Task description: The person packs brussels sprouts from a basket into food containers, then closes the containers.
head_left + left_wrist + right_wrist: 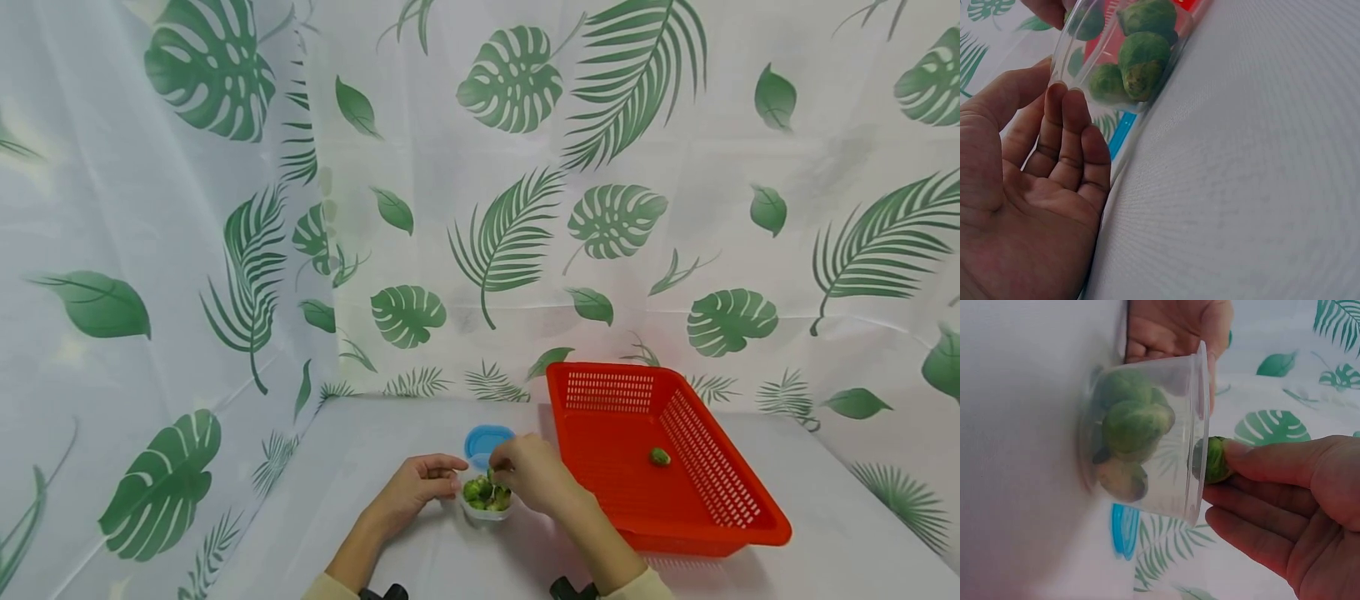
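A small clear plastic tub [1175, 434] stands on the white table, holding several Brussels sprouts [1132, 434]. Above its rim, my right hand [531, 473] pinches one Brussels sprout [1217, 460] between thumb and fingers. Part of that sprout shows through the clear rim in the right wrist view. My left hand [417, 492] rests its loosely bent fingers [1072, 131] against the side of the tub, palm facing it. Just behind the tub lies a round blue lid [487, 439]. One more sprout [660, 457] sits inside the red basket to the right.
The large red plastic basket [750, 487] with slotted walls takes up the right of the table, close to my right forearm. A white sheet [420, 250] printed with green leaves hangs behind and to the left of the white table [360, 433].
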